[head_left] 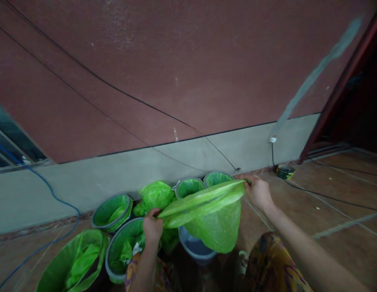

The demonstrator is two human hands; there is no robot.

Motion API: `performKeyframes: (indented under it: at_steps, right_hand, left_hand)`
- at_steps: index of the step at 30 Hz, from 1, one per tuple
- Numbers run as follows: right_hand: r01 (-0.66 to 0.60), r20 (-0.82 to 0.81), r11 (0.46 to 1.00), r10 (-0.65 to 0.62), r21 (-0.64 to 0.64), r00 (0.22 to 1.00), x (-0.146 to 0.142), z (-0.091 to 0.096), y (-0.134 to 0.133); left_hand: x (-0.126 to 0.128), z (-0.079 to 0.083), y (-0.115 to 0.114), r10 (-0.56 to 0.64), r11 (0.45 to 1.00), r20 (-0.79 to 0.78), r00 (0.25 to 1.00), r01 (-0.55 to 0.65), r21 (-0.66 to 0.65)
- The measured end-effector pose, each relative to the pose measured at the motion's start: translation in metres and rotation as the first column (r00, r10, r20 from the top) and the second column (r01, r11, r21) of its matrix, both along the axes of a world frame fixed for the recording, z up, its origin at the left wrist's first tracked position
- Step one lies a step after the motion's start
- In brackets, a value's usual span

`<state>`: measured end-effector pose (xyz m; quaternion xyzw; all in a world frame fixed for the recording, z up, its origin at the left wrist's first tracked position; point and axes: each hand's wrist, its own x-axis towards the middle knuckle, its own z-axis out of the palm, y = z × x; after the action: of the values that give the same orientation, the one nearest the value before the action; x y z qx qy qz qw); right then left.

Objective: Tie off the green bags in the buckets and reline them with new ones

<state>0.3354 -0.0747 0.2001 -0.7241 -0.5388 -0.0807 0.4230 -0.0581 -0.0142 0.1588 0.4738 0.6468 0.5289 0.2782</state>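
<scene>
A thin green plastic bag (215,223) is stretched between my two hands, its mouth pulled wide and its body hanging down to the right. My left hand (153,227) is closed on the left end of the rim. At the right end, my right hand (258,194) pinches the other edge. Below the bag stands a grey bucket (197,247), partly covered by it, with bare inner walls where they show. Left of my left hand is a bucket lined with green plastic (111,247), with crumpled green plastic and something white inside.
Other green-lined buckets (112,211) stand along the wall, beside a bundled green bag (156,196). A large green-lined container (51,263) is at lower left. A blue cable (67,202) crosses the left floor. A small tin (285,172) and black cord (325,198) lie right.
</scene>
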Motion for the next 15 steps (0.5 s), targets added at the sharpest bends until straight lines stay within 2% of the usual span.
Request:
performKeyframes:
  at_steps: [3, 5, 6, 8, 10, 15]
  right_hand:
    - [0.022, 0.048, 0.996, -0.018, -0.086, 0.999, 0.01, -0.009, -0.003]
    - [0.017, 0.056, 0.99, -0.009, -0.142, 0.998, 0.01, -0.012, -0.003]
    - [0.02, 0.047, 0.987, -0.013, -0.159, 0.999, 0.008, -0.013, -0.003]
    - [0.033, 0.01, 0.986, -0.032, -0.162, 0.999, 0.006, -0.012, -0.003]
    - [0.038, -0.04, 0.988, -0.045, -0.147, 0.998, 0.004, -0.012, -0.004]
    - [0.051, -0.154, 0.98, -0.082, -0.193, 0.985, 0.005, -0.02, -0.01]
  left_hand:
    - [-0.007, 0.005, 0.001, -0.052, 0.996, 0.002, 0.999, 0.052, -0.074]
    - [-0.003, 0.011, -0.002, -0.112, 0.983, 0.172, 0.979, 0.135, -0.128]
    - [0.0, 0.015, -0.005, -0.157, 0.967, 0.287, 0.945, 0.206, -0.15]
    - [0.006, 0.023, -0.012, -0.247, 0.918, 0.5, 0.83, 0.366, -0.153]
    - [0.008, 0.031, -0.021, -0.309, 0.868, 0.642, 0.702, 0.484, -0.112]
    - [0.004, 0.038, -0.042, -0.356, 0.799, 0.821, 0.446, 0.601, 0.02]
